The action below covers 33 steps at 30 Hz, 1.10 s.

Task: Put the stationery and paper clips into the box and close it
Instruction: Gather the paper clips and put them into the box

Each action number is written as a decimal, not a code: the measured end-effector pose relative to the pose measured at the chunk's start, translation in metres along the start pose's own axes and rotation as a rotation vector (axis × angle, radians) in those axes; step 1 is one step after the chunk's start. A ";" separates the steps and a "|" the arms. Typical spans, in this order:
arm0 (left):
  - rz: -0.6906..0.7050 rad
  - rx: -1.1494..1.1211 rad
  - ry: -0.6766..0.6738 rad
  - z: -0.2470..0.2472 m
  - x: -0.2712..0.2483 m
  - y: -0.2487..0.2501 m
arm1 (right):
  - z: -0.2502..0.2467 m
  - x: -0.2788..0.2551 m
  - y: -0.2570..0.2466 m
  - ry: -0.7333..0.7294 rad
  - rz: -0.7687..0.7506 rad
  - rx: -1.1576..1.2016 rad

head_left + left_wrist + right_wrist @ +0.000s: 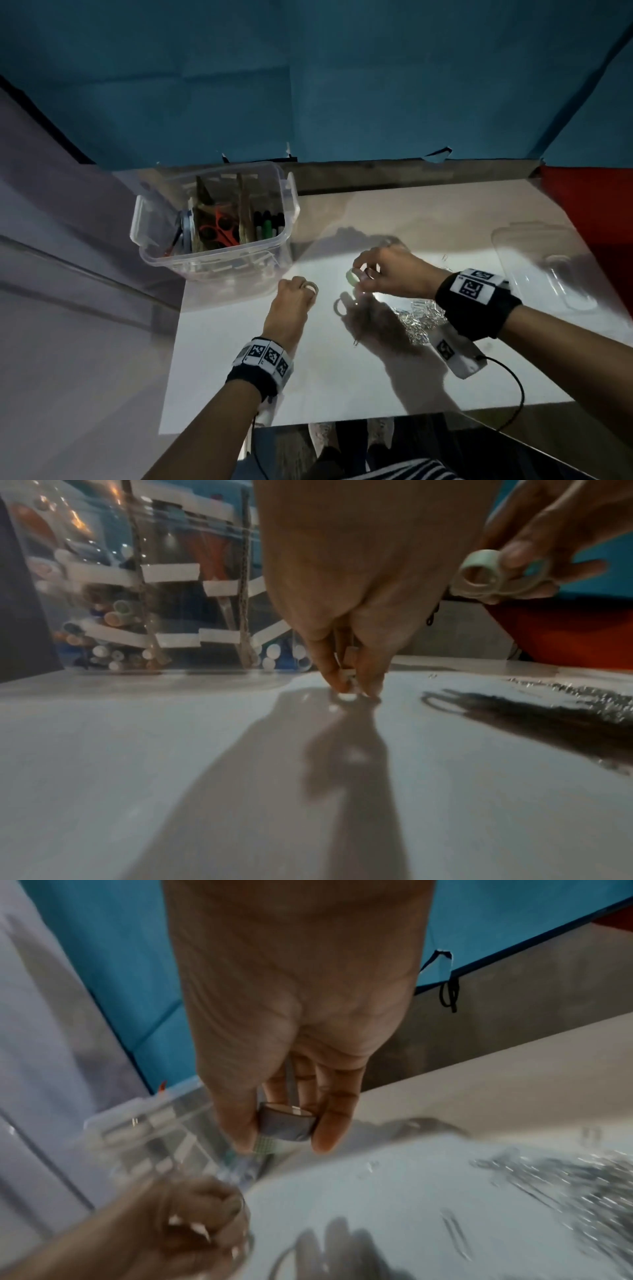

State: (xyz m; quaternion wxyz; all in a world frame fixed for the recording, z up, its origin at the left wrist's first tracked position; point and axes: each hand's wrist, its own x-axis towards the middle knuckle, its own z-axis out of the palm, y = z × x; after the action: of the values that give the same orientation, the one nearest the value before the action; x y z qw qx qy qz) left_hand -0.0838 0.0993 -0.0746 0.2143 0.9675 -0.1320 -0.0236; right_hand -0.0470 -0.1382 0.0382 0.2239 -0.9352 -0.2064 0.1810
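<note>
The left hand [291, 301] has its fingers [330, 669] pointing down, pinching a small pale tape roll [347, 673] at the desk [342, 377] surface. The right hand [387, 270], raised above the desk, grips two small tape rolls [493, 576] between thumb and fingers. The clear box [219, 263], lid off and holding scissors [219, 228] and markers [269, 224], stands just beyond the left fingers. The paper clips [418, 318] lie heaped under the right wrist, nearer the person than the right fingers. The clear lid [555, 263] lies to the right of the right hand.
</note>
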 end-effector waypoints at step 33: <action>-0.032 -0.198 0.221 -0.226 0.108 0.030 | -0.128 0.128 -0.095 -0.043 0.056 0.326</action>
State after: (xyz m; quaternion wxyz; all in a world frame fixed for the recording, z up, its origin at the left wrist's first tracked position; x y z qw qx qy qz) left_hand 0.0357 0.1370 0.1440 0.3213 0.9404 -0.0890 0.0668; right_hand 0.0876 -0.0446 0.1603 0.3631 -0.8878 -0.1529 0.2380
